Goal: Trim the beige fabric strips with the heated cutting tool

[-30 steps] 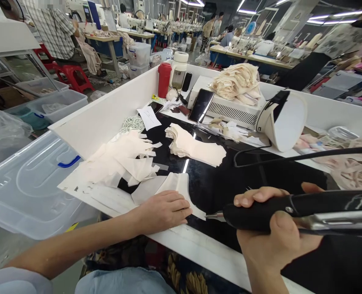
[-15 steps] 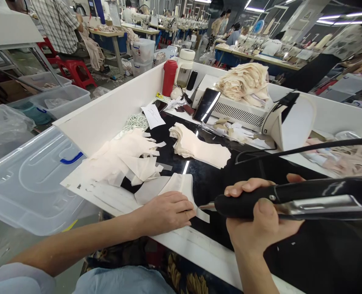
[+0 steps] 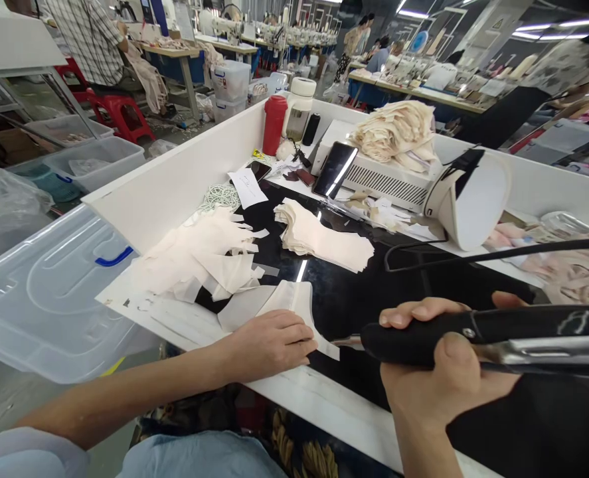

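Observation:
My left hand (image 3: pixel 274 342) rests palm down on a pale cut fabric piece (image 3: pixel 294 299) at the table's front edge. Its fingers lie together over the cloth, pressing it down. My right hand (image 3: pixel 438 372) is wrapped round a black hand tool (image 3: pixel 414 345) with a long silver metal strip on its side. A thin metal tip (image 3: pixel 350 342) sticks out of the tool's left end, close to the narrow right end of the fabric. Beyond the hands lies a neat stack of cream fabric pieces (image 3: pixel 324 239). A loose heap of pale pieces (image 3: pixel 189 255) spreads to the left.
A white raised border (image 3: pixel 174 176) runs round the black tabletop (image 3: pixel 344 302). At the back stand a red flask (image 3: pixel 275 126), a phone (image 3: pixel 335 170), a white vented box (image 3: pixel 388 182) and a lamp (image 3: pixel 468 199). A black cable (image 3: pixel 513 252) crosses the right side.
My right hand and the black tool have shifted to the right and slightly down, drawing the metal tip back from the fabric. My left hand stays on the cloth.

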Available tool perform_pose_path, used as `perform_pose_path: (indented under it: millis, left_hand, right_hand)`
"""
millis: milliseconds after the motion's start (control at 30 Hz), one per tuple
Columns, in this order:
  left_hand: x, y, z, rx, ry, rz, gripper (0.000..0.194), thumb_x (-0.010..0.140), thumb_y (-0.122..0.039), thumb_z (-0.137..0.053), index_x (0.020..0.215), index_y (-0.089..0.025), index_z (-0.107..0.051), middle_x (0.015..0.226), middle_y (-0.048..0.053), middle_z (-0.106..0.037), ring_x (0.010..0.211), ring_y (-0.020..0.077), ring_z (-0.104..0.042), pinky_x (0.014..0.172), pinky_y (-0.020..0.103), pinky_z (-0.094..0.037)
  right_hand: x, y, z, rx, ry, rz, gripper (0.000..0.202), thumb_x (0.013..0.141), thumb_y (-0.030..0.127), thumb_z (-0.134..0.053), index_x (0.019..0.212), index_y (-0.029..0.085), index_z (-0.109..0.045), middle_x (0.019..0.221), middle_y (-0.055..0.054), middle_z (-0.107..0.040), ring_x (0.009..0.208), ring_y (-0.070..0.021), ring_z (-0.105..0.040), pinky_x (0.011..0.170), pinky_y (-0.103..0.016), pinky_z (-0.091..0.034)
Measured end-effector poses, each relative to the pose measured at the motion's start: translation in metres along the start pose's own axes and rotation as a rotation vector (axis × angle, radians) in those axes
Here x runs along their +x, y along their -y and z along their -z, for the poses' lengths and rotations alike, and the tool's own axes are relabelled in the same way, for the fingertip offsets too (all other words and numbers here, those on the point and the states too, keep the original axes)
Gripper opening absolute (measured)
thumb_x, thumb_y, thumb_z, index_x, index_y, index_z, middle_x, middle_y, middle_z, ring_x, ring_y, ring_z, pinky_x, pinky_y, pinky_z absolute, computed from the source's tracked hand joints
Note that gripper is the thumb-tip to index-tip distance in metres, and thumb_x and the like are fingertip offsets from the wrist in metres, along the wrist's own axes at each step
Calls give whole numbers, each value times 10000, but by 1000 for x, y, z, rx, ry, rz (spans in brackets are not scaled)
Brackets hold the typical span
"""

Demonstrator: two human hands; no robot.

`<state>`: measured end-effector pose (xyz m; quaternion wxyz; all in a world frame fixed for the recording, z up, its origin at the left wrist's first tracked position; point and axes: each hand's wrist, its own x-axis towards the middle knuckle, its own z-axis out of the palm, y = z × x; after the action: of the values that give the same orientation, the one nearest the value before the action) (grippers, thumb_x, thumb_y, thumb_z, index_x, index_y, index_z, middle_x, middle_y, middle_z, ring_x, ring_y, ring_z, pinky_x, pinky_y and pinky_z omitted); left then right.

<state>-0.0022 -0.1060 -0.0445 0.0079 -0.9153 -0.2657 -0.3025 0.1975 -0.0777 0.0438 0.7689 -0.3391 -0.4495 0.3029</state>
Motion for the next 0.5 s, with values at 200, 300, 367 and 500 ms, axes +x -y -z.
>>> perform_pose_path:
  millis: [200, 300, 367, 500]
  left_hand:
    - [-2, 0, -2, 8, 11, 2, 153, 1111, -210, -594, 1168, -135, -714, 1115, 95, -761, 1087, 207, -709, 1045, 353, -593]
    - [-1, 1, -1, 12, 0, -12, 136, 1100, -202, -612, 1148, -124, -714, 1112, 91, -758, 1078, 206, -705, 1042, 351, -596]
    - [0, 1, -1, 14, -2, -12, 131, 1095, -200, -623, 1147, -123, -715, 1108, 90, -757, 1073, 205, -704, 1031, 345, -599]
    - [1, 1, 2, 30, 3, -13, 145, 1101, -206, -613, 1138, -121, -725, 1099, 95, -760, 1069, 203, -706, 1026, 337, -599]
  right_hand:
    - [-3, -1, -1, -18, 1, -7, 550, 735, 259, -846, 1216, 293, -582, 747, 90, -704, 527, -152, -610, 510, -323, -567]
    - [-3, 1, -2, -8, 11, -14, 541, 744, 269, -850, 1215, 290, -585, 744, 88, -704, 523, -151, -609, 507, -320, -568]
    - [-4, 2, -3, 15, 19, -16, 533, 754, 282, -843, 1219, 289, -582, 733, 88, -698, 521, -152, -602, 499, -313, -563]
    - [-10, 3, -5, 51, 48, -12, 536, 775, 306, -851, 1233, 287, -573, 748, 83, -693, 530, -154, -604, 494, -305, -557]
